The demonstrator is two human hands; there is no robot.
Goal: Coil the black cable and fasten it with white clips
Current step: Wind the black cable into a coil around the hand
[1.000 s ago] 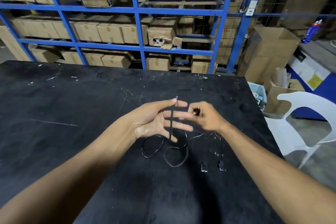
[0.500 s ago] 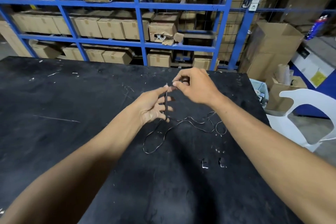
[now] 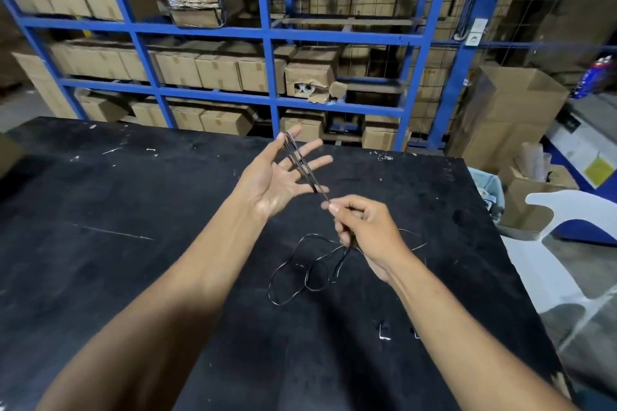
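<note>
Across the near half of the scene a broad black desk (image 3: 140,277) was spread, its matte surface scuffed, scratched and flecked with white specks. Behind it a blue metal rack (image 3: 267,33) was stacked with brown cardboard boxes (image 3: 217,72), one of them torn open at a corner, and a white plastic chair (image 3: 547,264) was seen past the desk's right edge beside more open cartons on the floor. The left hand (image 3: 277,183) was held palm-up above the desk with its fingers (image 3: 317,162) spread apart, and several turns of the thin black cable (image 3: 300,160) were wound around them, from thumb to little finger, as a narrow glossy loop. The right hand (image 3: 364,230) was closed, its fingers pinched together on the cable just below the left hand's little finger. From that grip the rest of the cable was trailed down onto the desk, where it lay in loose, irregular loops catching pale highlights. Two small white clips (image 3: 384,332) were lying near the desk's front right area, well apart from the cable.
</note>
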